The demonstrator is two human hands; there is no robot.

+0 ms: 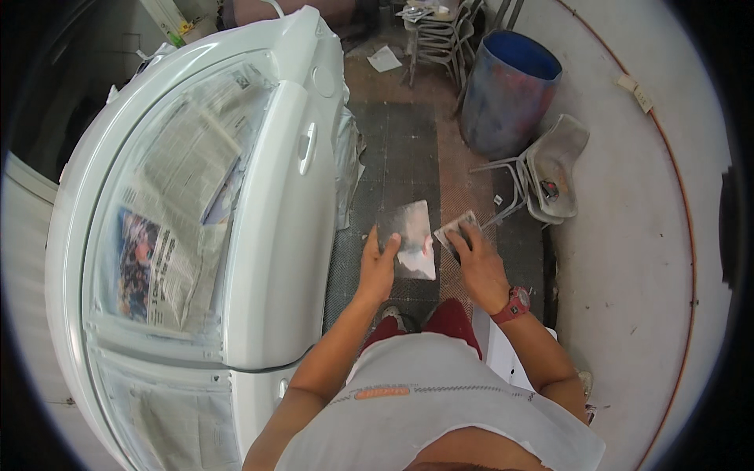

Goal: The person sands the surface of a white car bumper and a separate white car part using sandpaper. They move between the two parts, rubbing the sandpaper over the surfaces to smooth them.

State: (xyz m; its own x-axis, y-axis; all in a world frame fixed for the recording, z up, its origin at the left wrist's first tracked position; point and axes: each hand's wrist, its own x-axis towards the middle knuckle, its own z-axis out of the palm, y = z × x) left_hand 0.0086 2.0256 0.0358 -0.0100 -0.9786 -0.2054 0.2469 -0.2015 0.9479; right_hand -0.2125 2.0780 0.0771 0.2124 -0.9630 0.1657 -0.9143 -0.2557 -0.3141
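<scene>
My left hand is closed on the near left edge of a flat rectangular plate, its thumb on top. Pale white and pinkish paste is smeared over the plate, whose left part looks grey or see-through. Just to the right, my right hand pinches a small flat spreader, partly covered by the fingers. A narrow gap separates the spreader from the plate. On my left stands a glossy white car body, apart from both hands, with newspaper masking its window.
A blue drum and a grey chair stand at the right, before a pale wall with an orange hose. Stacked chairs stand farther back. A paper sheet lies on the floor beyond the dark mat.
</scene>
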